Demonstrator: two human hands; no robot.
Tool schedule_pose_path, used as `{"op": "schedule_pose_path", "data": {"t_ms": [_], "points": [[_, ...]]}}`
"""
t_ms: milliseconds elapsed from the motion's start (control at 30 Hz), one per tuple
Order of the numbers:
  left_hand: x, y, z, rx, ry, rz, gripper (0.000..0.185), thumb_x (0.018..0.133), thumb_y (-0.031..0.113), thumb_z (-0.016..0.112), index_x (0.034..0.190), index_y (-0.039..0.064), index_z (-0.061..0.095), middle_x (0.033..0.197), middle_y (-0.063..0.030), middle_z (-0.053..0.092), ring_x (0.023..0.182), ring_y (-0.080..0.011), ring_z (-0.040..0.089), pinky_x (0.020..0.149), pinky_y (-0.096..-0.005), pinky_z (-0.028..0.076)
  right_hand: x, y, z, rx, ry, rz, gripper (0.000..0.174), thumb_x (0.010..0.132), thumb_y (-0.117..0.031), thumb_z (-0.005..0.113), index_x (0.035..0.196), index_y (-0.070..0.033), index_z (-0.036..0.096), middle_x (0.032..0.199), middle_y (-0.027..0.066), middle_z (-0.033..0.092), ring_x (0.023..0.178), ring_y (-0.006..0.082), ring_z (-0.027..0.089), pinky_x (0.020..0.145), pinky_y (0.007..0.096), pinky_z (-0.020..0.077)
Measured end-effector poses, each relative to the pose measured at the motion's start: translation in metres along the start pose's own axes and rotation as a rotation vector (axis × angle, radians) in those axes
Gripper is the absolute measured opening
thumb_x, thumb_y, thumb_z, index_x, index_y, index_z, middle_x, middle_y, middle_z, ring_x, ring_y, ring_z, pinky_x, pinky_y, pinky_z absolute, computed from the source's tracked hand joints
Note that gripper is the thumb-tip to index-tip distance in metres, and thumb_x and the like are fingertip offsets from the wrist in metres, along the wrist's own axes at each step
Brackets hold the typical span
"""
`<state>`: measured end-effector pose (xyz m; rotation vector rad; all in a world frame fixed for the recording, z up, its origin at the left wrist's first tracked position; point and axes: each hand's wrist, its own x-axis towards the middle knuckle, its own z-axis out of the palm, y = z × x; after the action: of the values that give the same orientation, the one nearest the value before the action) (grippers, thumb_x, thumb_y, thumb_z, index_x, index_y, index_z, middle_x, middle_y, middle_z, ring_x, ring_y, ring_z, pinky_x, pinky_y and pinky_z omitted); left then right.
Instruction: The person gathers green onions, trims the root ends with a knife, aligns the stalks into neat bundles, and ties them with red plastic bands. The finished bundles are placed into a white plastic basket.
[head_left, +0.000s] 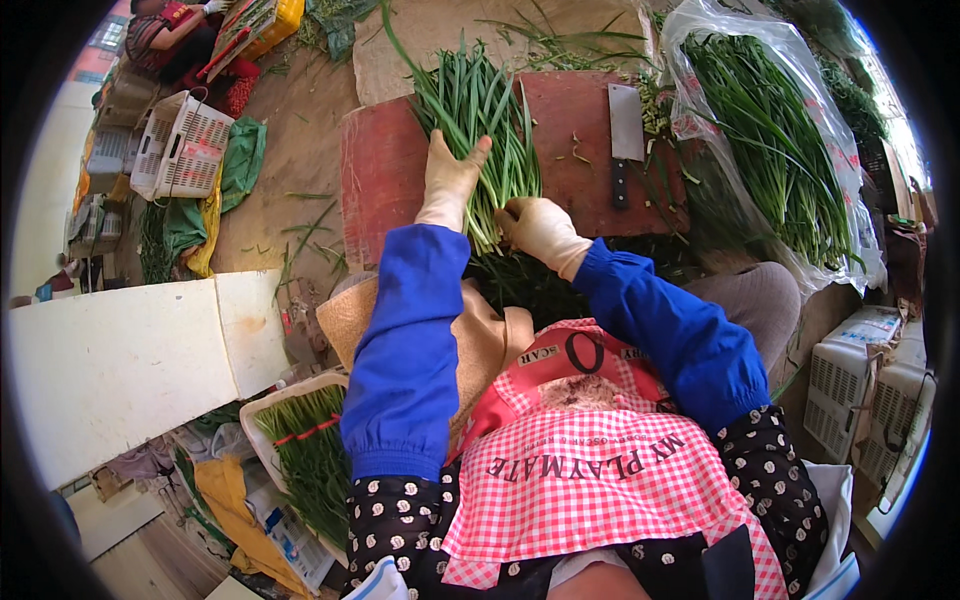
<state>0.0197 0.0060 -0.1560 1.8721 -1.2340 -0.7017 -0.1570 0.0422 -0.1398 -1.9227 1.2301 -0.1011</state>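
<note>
A bunch of green Chinese chives (480, 112) lies on a worn red board (375, 176), its pale stem ends towards me. My left hand (454, 176), in a light glove, rests on the bunch's left side with thumb and fingers spread over it. My right hand (536, 229), gloved too, is at the stem ends on the right, its fingers curled against the stems; whether it grips any is hard to tell. A cleaver (626, 124) with a black handle lies on the board's right part, its handle towards me.
An open plastic bag of long chives (772, 142) lies at the right. At the lower left stands a white crate (259, 442) holding banded greens. A white panel (127, 367) is on the left. Stacked baskets (184, 146) and a seated person (169, 37) are at the upper left.
</note>
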Motion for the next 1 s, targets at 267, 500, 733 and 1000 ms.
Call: {"op": "schedule_pose_path", "data": {"t_ms": [267, 500, 733, 1000], "points": [[-0.017, -0.060, 0.041, 0.222, 0.048, -0.351, 0.127, 0.079, 0.078, 0.068, 0.161, -0.002, 0.013, 0.168, -0.0206, 0.019, 0.156, -0.0361, 0.019, 0.123, -0.0561, 0.022, 0.012, 0.045, -0.014, 0.068, 0.324, 0.047, 0.042, 0.094, -0.042, 0.067, 0.114, -0.005, 0.072, 0.098, 0.0203, 0.074, 0.094, 0.0380, 0.072, 0.082, 0.0463, 0.0564], [-0.023, -0.070, 0.042, 0.111, 0.152, -0.210, 0.127, 0.077, 0.074, 0.074, 0.157, -0.008, 0.021, 0.162, -0.0278, 0.029, 0.151, -0.0392, 0.030, 0.124, -0.0412, 0.028, 0.038, 0.019, 0.021, -0.235, 0.233, -0.163, 0.059, 0.087, -0.035, 0.072, 0.135, -0.004, 0.059, 0.105, 0.0231, 0.067, 0.094, 0.0417, 0.068, 0.081, 0.0494, 0.0554], [-0.030, -0.071, 0.021, 0.146, 0.122, -0.201, 0.097, 0.087, 0.047, 0.078, 0.154, -0.008, 0.032, 0.153, -0.0313, 0.043, 0.142, -0.0421, 0.044, 0.119, -0.0412, 0.037, 0.025, 0.047, 0.007, 0.035, 0.193, 0.071, 0.072, 0.088, -0.041, 0.075, 0.147, -0.005, 0.051, 0.126, 0.0221, 0.067, 0.113, 0.0385, 0.066, 0.095, 0.0433, 0.0531], [-0.032, -0.079, 0.017, 0.159, 0.216, -0.160, 0.061, 0.100, 0.023, 0.065, 0.147, -0.009, 0.043, 0.143, -0.0299, 0.055, 0.132, -0.0414, 0.055, 0.112, -0.0410, 0.043, 0.021, 0.068, 0.016, 0.200, 0.410, 0.033, 0.041, 0.094, -0.029, 0.071, 0.127, -0.005, 0.066, 0.109, 0.0164, 0.073, 0.095, 0.0302, 0.071, 0.084, 0.0385, 0.0564]]}}
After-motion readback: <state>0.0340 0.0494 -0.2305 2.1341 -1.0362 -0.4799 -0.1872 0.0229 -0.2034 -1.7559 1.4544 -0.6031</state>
